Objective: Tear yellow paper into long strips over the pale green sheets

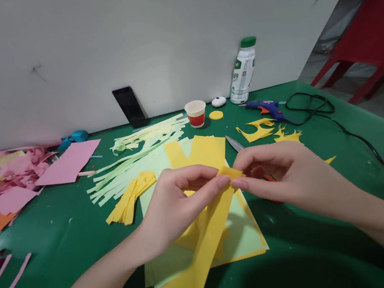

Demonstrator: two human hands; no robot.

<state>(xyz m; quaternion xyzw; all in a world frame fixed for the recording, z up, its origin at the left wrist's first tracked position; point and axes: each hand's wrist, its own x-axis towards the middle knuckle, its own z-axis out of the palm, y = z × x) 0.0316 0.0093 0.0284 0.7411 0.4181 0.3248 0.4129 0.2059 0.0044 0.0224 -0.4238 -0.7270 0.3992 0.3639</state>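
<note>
My left hand (182,198) pinches the folded upper end of a long yellow paper strip (207,247) between thumb and fingers. My right hand (278,167) grips the same end from the other side, thumb close to the left thumb. The strip hangs down toward the front edge of the view. Beneath it lie light green paper sheets (166,263) and more yellow paper (210,148). Scissors (234,143) lie under my right hand, their red handle partly hidden. A bundle of yellow strips (131,198) rests left of my left hand.
Fringed green paper (136,159), pink paper (70,163) and scraps lie left. A phone (129,106) and bottle (244,71) lean on the wall, with a paper cup (196,113) between. A glue gun (266,109) with black cord (357,138) and yellow offcuts (257,130) are right.
</note>
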